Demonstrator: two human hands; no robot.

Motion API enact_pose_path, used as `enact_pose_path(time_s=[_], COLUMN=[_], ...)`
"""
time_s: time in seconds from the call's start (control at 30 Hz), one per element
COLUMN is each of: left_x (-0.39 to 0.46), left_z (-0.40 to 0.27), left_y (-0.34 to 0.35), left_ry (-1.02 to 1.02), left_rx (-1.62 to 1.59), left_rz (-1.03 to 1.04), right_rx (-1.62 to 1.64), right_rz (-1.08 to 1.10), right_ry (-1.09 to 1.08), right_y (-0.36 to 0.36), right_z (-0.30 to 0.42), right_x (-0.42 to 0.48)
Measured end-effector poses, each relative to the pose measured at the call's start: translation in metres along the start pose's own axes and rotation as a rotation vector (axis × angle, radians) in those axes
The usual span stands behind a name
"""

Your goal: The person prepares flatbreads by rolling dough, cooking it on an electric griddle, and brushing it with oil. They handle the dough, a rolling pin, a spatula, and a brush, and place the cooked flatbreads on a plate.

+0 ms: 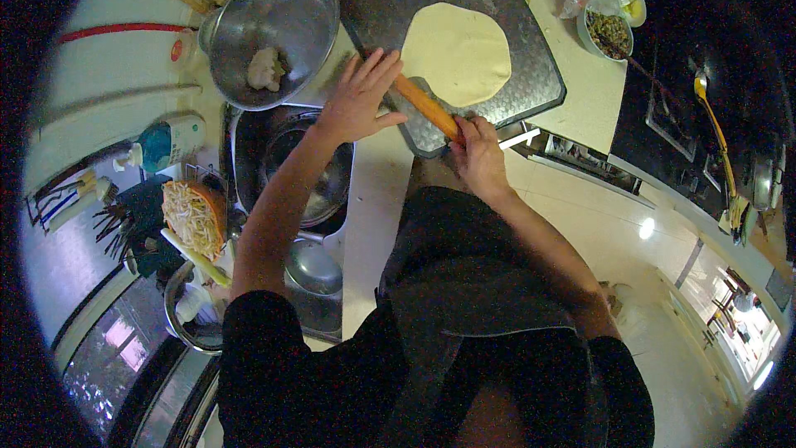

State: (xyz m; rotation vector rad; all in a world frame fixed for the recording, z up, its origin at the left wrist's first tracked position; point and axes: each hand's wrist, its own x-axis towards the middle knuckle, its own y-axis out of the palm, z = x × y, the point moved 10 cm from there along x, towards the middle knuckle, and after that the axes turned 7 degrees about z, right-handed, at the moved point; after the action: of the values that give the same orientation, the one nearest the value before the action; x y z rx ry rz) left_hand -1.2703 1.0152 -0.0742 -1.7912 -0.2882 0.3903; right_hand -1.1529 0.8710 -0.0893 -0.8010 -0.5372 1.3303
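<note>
A round, flat sheet of dough (457,55) lies on a dark board (528,84) in front of me. A wooden rolling pin (428,109) lies slantwise along the dough's near left edge. My right hand (482,152) grips the pin's near end with curled fingers. At the far end, my left hand (362,99) is spread palm down, its fingertips beside or on the pin's tip; contact there is hard to tell. Left of the board, a metal bowl (311,18) holds a pale lump of dough (265,70).
Below the metal bowl is a sink (353,180) with pans. Bowls of chopped food (608,34) stand at the upper right, beside a black cooktop (671,93) bearing a long yellow-handled utensil (715,124). An orange container of bean sprouts (193,218) sits at left. A drawer (591,165) stands open below the counter.
</note>
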Motion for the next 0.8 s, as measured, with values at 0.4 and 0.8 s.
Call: enact_pose_path(time_s=[0.4, 0.8], left_x=[0.173, 0.051], left_z=[-0.062, -0.018], left_y=[-0.01, 0.011], left_ry=[0.118, 0.096], left_rx=[-0.079, -0.037], left_rz=[-0.378, -0.08], right_rx=[-0.204, -0.069], right_rz=[-0.168, 0.061], right_ry=[0.056, -0.006], right_y=[-0.047, 0.001], right_z=[-0.032, 0.015], right_x=[-0.004, -0.015])
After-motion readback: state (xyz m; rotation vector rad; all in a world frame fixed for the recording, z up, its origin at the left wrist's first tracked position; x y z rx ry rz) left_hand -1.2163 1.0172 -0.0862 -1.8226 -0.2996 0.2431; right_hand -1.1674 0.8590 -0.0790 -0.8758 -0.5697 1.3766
